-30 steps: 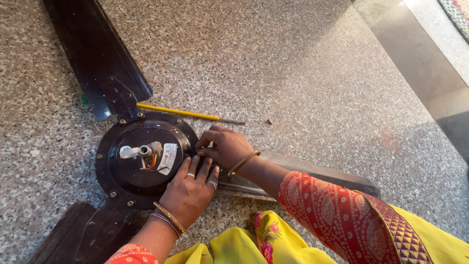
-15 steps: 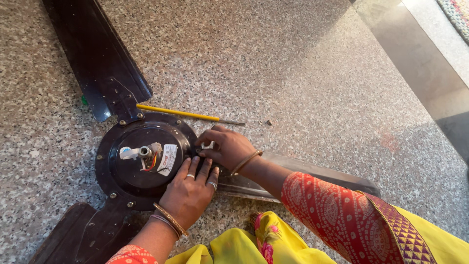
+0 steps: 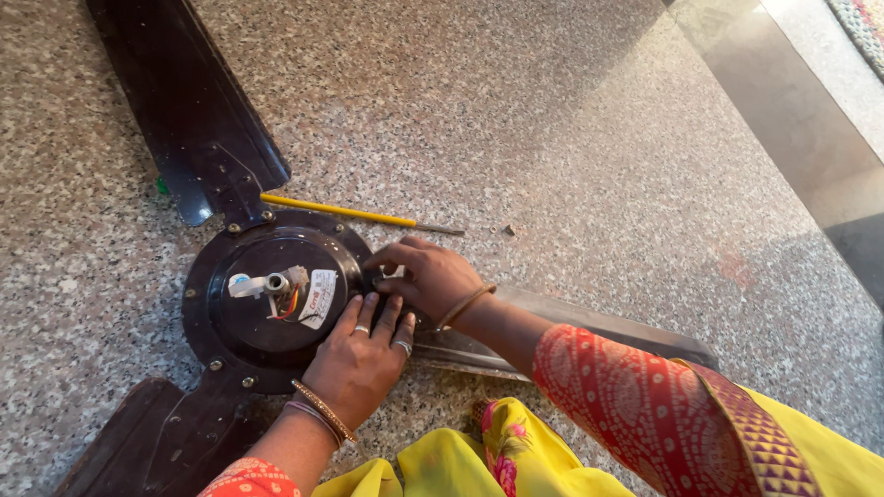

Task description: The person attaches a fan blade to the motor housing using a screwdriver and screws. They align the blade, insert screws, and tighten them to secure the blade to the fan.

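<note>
A dark brown ceiling fan lies on the speckled stone floor, its round motor housing facing up with a short shaft and coloured wires at the centre. My left hand rests flat on the housing's right edge, fingers spread, rings on two fingers. My right hand sits just above it, fingertips pinched at the spot where the right blade joins the housing. What the fingertips hold is hidden. A yellow-handled screwdriver lies on the floor just beyond the housing.
Another blade reaches to the top left and a third to the bottom left. A small loose bit lies near the screwdriver tip. A darker floor strip runs along the right. Yellow cloth covers my lap.
My right hand's fingers have curled slightly closer to the housing edge. The view has shifted a touch. My left hand stays put.
</note>
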